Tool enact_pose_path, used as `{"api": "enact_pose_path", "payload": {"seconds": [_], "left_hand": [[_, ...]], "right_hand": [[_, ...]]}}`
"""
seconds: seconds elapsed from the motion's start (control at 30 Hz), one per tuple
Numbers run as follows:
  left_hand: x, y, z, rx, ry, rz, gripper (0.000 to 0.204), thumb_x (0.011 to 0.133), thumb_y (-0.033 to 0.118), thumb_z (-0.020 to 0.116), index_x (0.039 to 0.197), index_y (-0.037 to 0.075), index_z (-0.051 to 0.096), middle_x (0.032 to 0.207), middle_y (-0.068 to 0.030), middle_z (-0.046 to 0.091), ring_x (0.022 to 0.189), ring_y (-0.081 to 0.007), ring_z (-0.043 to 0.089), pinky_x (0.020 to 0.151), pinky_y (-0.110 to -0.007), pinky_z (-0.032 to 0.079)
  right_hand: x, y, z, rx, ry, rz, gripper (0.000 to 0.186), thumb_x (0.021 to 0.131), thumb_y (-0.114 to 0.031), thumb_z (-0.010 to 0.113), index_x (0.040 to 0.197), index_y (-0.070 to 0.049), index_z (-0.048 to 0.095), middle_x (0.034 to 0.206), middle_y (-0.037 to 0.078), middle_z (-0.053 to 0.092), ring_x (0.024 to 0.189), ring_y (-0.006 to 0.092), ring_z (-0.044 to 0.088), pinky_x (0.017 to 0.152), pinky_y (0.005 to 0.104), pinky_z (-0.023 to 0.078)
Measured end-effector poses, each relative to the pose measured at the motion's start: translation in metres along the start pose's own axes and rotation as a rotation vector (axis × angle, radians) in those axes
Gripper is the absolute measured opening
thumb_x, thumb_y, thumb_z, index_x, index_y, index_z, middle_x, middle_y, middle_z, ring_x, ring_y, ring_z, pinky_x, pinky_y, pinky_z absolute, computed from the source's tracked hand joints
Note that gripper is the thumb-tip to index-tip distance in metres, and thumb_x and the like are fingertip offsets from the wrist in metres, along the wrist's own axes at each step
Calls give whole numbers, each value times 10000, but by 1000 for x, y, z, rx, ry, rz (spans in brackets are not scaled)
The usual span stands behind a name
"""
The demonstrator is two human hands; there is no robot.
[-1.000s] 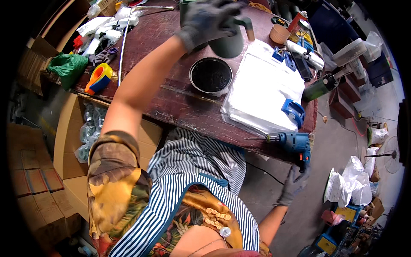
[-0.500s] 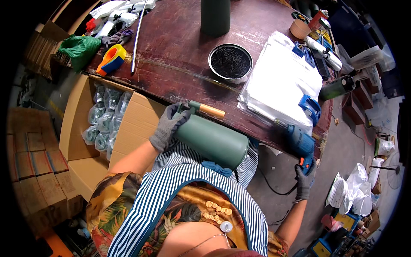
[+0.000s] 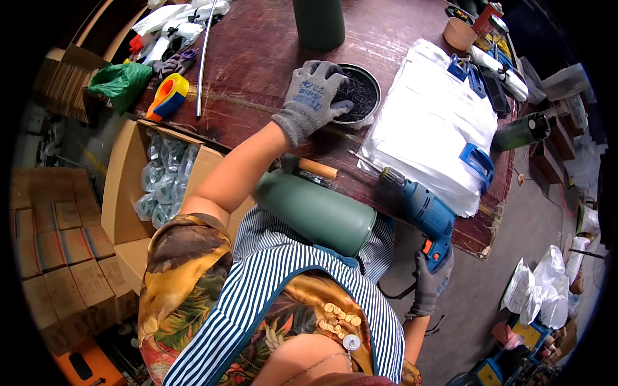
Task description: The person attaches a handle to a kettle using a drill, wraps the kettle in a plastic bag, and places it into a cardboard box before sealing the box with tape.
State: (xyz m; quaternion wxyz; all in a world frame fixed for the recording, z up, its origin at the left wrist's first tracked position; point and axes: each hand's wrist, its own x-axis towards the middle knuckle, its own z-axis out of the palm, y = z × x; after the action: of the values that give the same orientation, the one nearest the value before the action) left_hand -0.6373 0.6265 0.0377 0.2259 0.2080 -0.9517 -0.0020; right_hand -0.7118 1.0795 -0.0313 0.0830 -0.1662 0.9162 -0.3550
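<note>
My left hand (image 3: 312,100), in a grey work glove, reaches over a round bowl (image 3: 378,96) of small black screws (image 3: 364,90). Its thumb and fingers are apart among the screws, and some fingertips are hidden. In my right hand (image 3: 432,283), also gloved, is a blue power drill (image 3: 430,209), gripped by its handle with the bit pointing up and left. A dark green cylinder (image 3: 315,209) lies across my lap against the table's edge. Beside it, at the edge, is a wooden handle (image 3: 317,168) on a dark green fitting, partly behind my left forearm.
Another dark green cylinder (image 3: 320,26) stands on the dark red table (image 3: 257,83). White sheets (image 3: 425,128) with blue clamp-like tools (image 3: 476,167) cover its right side. Yellow tape (image 3: 172,87) and a metal rod (image 3: 205,64) lie left. An open carton (image 3: 122,186) holds plastic-wrapped items.
My left hand has left the cylinder on my lap and moved up to the bowl of screws. My right hand has brought the drill left, nearer the cylinder.
</note>
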Motion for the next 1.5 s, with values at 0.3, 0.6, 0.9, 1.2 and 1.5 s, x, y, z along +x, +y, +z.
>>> {"api": "enact_pose_path", "payload": {"seconds": [0.3,0.6,0.9,1.2,1.5], "left_hand": [[9,-10,38,-128,56,-93,183,798,296,765,960,210,750,1090,-22,636,1100,-299,542,960,-452,443],[-91,-23,15,-1304,-606,-737,188,951,100,646,1113,17,691,968,-38,703,835,-111,626,770,-267,524],[-82,-21,30,-1119,-694,-715,229,955,198,657,1039,-4,724,885,-48,700,767,-111,616,713,-275,519],[-84,-23,36,-1057,-610,-554,224,929,200,694,1035,6,727,864,-5,696,727,-83,589,677,-242,491],[-74,-30,38,-1026,-709,-448,197,932,194,682,1038,32,722,869,14,683,782,-68,589,715,-246,494]], "right_hand": [[1,-1,5,342,-67,225,826,753,-163,828,1455,-24,417,1310,130,536,1215,280,539,992,378,470],[-22,-25,13,645,-139,360,754,805,3,759,1444,-81,367,951,53,592,649,103,598,525,220,466],[-22,-46,20,629,-156,418,729,814,-40,777,1422,-84,377,914,44,585,634,114,597,504,227,459],[-21,-52,18,594,-163,442,737,821,-25,770,1433,-78,363,944,52,586,660,112,607,512,225,476],[-23,-45,15,556,-221,394,692,862,-97,755,1437,-73,371,982,62,588,706,129,629,574,244,519]]}}
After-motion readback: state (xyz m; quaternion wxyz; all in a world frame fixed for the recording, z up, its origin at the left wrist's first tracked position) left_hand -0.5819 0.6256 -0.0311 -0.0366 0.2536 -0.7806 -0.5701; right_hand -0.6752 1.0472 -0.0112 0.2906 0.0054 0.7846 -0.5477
